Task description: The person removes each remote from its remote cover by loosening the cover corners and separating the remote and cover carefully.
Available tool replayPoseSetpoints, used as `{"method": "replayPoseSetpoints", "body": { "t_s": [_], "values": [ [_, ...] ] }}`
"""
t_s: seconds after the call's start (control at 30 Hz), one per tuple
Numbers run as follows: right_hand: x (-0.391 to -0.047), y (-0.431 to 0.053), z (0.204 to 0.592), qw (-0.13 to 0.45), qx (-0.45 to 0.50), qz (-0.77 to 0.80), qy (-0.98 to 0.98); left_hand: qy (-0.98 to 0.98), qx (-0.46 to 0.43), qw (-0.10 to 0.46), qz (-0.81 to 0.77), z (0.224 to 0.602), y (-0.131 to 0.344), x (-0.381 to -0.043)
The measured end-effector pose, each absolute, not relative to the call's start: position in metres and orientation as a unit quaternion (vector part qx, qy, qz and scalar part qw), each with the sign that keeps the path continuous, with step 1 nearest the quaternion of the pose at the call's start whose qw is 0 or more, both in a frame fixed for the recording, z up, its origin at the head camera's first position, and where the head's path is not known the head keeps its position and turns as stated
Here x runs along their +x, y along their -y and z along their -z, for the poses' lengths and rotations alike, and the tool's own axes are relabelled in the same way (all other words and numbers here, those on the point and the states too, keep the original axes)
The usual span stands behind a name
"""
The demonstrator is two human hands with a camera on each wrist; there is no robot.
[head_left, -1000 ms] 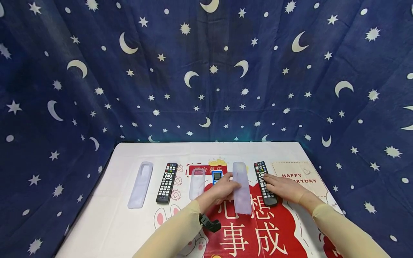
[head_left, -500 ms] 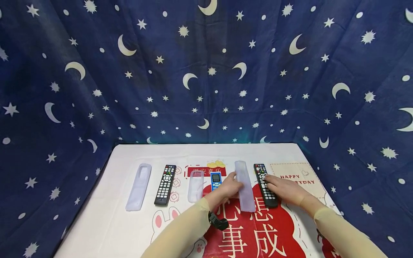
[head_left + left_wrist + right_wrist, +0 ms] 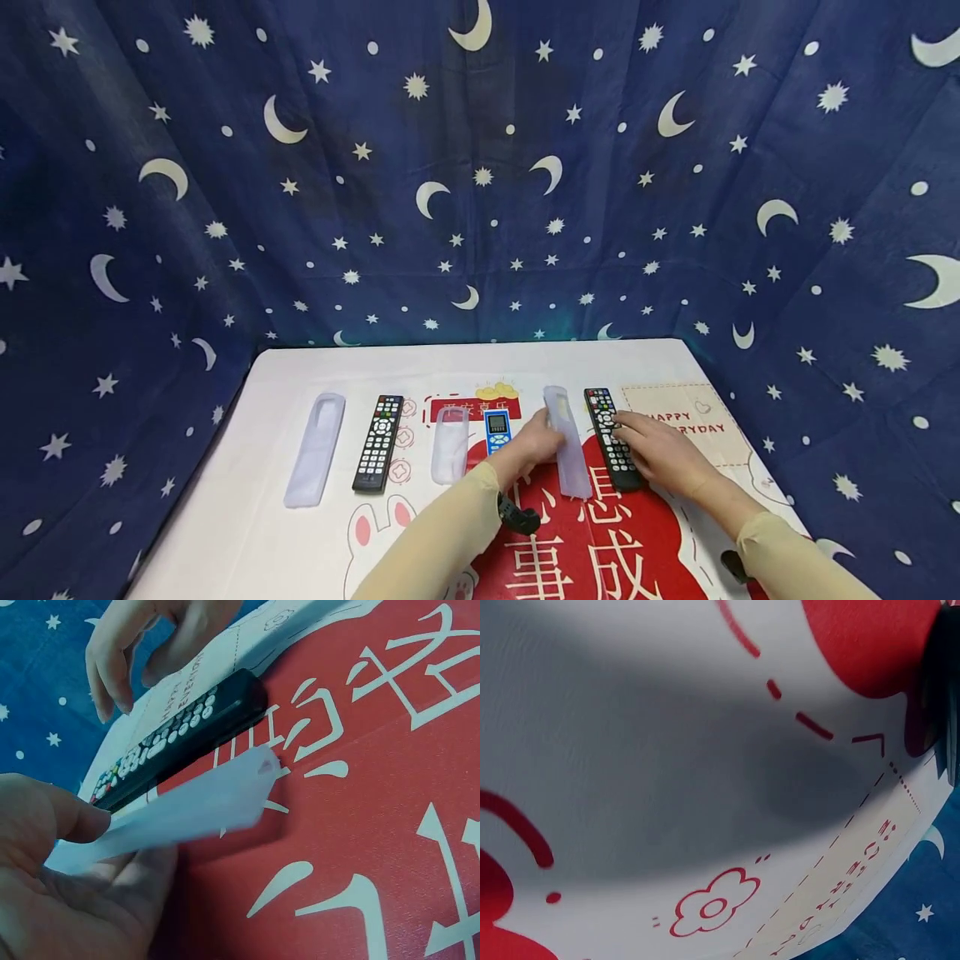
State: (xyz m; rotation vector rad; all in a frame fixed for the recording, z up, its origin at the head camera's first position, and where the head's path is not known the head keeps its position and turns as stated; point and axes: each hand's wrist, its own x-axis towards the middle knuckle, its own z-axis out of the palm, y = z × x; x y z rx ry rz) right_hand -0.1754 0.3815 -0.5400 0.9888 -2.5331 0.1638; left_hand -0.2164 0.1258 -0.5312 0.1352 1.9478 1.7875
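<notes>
My left hand (image 3: 537,442) pinches a long translucent remote control cover (image 3: 568,454) by its left side, the thumb on top. In the left wrist view that cover (image 3: 195,799) is tilted over the red cloth print, its lower end raised. To its right a black remote control (image 3: 602,417) with pale buttons lies face up. My right hand (image 3: 663,454) is just right of this remote, fingers reaching over its edge. From the left wrist, the fingers of the right hand (image 3: 161,641) hang loosely bent near the remote, holding nothing.
A blue remote control (image 3: 497,427) lies left of my left hand, partly hidden by it. Beside it are a short translucent cover (image 3: 450,446), another black remote control (image 3: 378,443) and a long translucent cover (image 3: 316,450). A starry blue curtain (image 3: 480,208) rises behind the table.
My left hand has turned the cover, so its lower end swings slightly right and its face tilts. The right hand stays by the black remote control. The head view has shifted slightly.
</notes>
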Motion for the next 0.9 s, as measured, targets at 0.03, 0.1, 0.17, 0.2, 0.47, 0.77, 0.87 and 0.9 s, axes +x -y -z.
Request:
{"method": "replayPoseSetpoints", "body": {
  "t_s": [0.03,0.1,0.17,0.2,0.47,0.77,0.87,0.9],
  "values": [
    [-0.174,-0.381,0.541,0.208,0.352,-0.059,0.911,-0.721,0.055,0.241,-0.647,0.532,-0.125,-0.215],
    [-0.173,-0.380,0.543,0.207,0.343,-0.056,0.914,-0.735,0.064,0.233,-0.633,0.531,-0.124,-0.213],
    [-0.173,-0.380,0.544,0.206,0.331,-0.054,0.919,-0.755,0.062,0.227,-0.612,0.527,-0.123,-0.211],
    [-0.173,-0.381,0.545,0.205,0.324,-0.054,0.922,-0.765,0.058,0.226,-0.600,0.524,-0.122,-0.209],
    [-0.172,-0.383,0.544,0.202,0.271,-0.063,0.939,-0.831,0.166,0.157,-0.507,0.506,-0.091,-0.196],
    [-0.162,-0.392,0.532,0.195,0.141,-0.090,0.966,-0.922,0.240,-0.081,-0.294,0.496,0.033,-0.206],
    [-0.158,-0.399,0.529,0.183,0.102,-0.100,0.973,-0.942,0.223,-0.133,-0.215,0.499,0.078,-0.210],
    [-0.157,-0.402,0.528,0.180,0.093,-0.100,0.974,-0.946,0.214,-0.141,-0.196,0.500,0.092,-0.211]
  ]
}}
